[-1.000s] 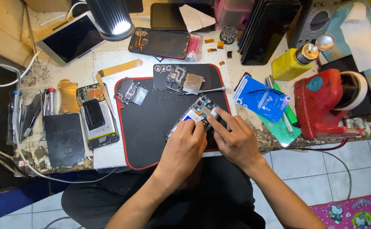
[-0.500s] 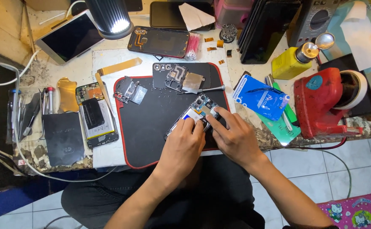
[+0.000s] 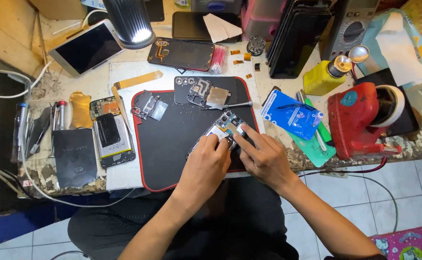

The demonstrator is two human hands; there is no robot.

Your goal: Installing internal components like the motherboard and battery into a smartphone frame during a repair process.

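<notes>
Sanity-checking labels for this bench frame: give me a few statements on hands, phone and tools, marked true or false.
1. Both hands are on the opened phone on the black mat. True: left hand and right hand meet over it.
2. The screwdriver is in the right hand. False: it lies on the mat above the phone, untouched.
3. The yellow bottle stands right of the mat. True.
4. The blue pouch lies on the mat. False: it lies off the mat, to its right.
5. The lamp is off. False: its head glows.
</notes>
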